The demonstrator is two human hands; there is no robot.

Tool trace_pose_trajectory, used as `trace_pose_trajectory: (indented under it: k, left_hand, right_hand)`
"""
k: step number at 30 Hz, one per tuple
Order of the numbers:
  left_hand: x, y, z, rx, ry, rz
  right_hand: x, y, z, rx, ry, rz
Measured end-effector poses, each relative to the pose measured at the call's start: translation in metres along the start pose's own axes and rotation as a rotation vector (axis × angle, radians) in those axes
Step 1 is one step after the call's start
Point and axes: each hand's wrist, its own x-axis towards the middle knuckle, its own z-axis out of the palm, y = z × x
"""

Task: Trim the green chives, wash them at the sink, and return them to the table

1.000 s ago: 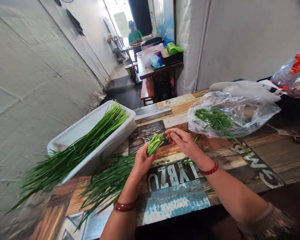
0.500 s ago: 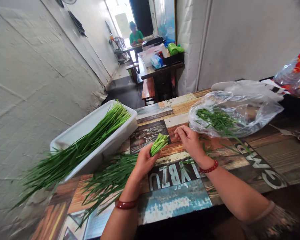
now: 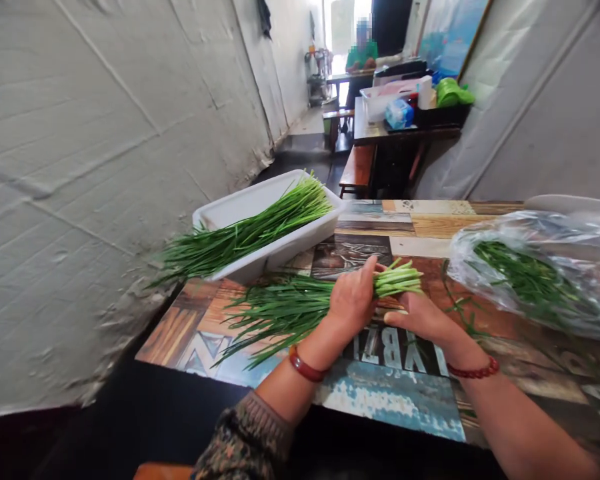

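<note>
My left hand (image 3: 353, 297) is closed around a bunch of green chives (image 3: 290, 300). The pale stem ends stick out to the right of my fist, while the long leaves trail left over the patterned tabletop (image 3: 437, 223). At the stem ends is my right hand (image 3: 425, 320), its thumb apart and its palm facing the stalks; its fingers are partly hidden behind them. More chives (image 3: 265, 227) lie in a white plastic tray (image 3: 243, 203) beyond my left hand, leaves hanging over its near-left end.
On the right lies a clear plastic bag (image 3: 460, 257) holding loose green scraps (image 3: 525, 267). Stray bits of leaf are scattered beside it. A white wall (image 3: 105, 167) runs along the left. Farther back stand a bench (image 3: 357, 167), a table with boxes, and a seated person (image 3: 363, 57).
The view has swung left. My right hand has come from apart to the stem ends of the bunch. My left hand still grips the chives, now laid more level.
</note>
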Motion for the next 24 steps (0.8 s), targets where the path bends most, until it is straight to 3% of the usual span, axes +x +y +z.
trace_pose_trajectory:
  k: [3, 6, 9, 13, 20, 22, 24]
  left_hand:
    - [-0.003, 0.004, -0.002, 0.009, -0.033, 0.066]
    - [-0.005, 0.008, -0.002, 0.035, -0.065, 0.112]
    - [-0.006, 0.007, -0.001, 0.001, -0.036, 0.126]
    - [-0.007, 0.002, -0.004, -0.069, 0.035, 0.096]
    - [-0.009, -0.006, -0.038, -0.237, 0.117, 0.022]
    - [-0.007, -0.005, -0.05, -0.397, 0.137, 0.01]
    - [-0.003, -0.002, -0.065, -0.641, 0.206, -0.094]
  right_hand:
    - [-0.001, 0.006, 0.007, -0.076, 0.009, 0.023]
    - [-0.002, 0.004, 0.011, -0.094, 0.121, -0.017]
    - [-0.002, -0.007, 0.019, -0.134, 0.259, -0.087]
    - [-0.001, -0.034, 0.033, -0.169, 0.34, -0.145]
    - [-0.004, -0.094, 0.039, -0.234, 0.514, -0.242]
    - [-0.006, -0.113, 0.04, -0.165, 0.486, -0.248]
    - [-0.007, -0.13, 0.04, -0.067, 0.42, -0.274]
